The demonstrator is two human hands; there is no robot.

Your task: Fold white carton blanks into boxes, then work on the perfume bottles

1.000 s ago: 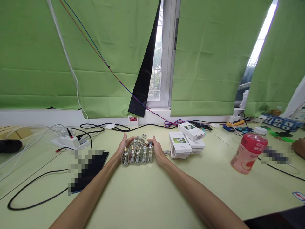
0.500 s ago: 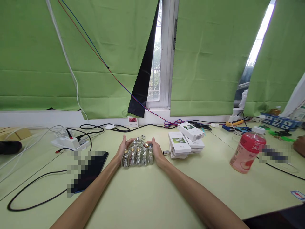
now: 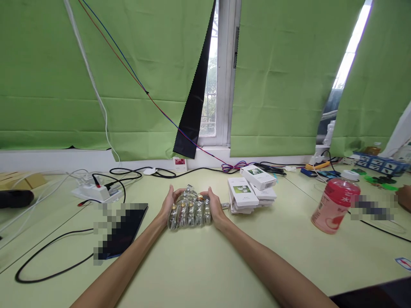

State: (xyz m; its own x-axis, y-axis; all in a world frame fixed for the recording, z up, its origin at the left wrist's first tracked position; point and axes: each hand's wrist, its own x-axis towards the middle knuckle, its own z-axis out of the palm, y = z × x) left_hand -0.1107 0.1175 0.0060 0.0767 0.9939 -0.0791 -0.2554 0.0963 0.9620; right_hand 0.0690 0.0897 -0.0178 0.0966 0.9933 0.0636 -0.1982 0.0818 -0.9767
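Note:
Several small clear glass perfume bottles [image 3: 191,216], with gold and silver necks, stand packed in a row with more behind them on the table. My left hand [image 3: 167,206] cups the left end of the group, thumb up, fingers curled round behind. At the right end my right hand [image 3: 215,208] presses in the same way, so the bottles are held between both palms. The fingertips are partly hidden behind the glass. Just right of my right hand lies a small silvery piece [image 3: 225,205], beside a pile of white boxes [image 3: 243,192] with flower pictures.
A pink drink bottle [image 3: 335,203] stands to the right. On the left are a dark tablet [image 3: 126,235], a white power strip [image 3: 96,192] and black cables. A bundle of wires [image 3: 237,165] runs along the back. Another person's hand [image 3: 403,197] shows at the right edge.
Both hands have drawn the bottle group slightly toward me and to the right. The small silvery piece behind the group no longer shows apart from it.

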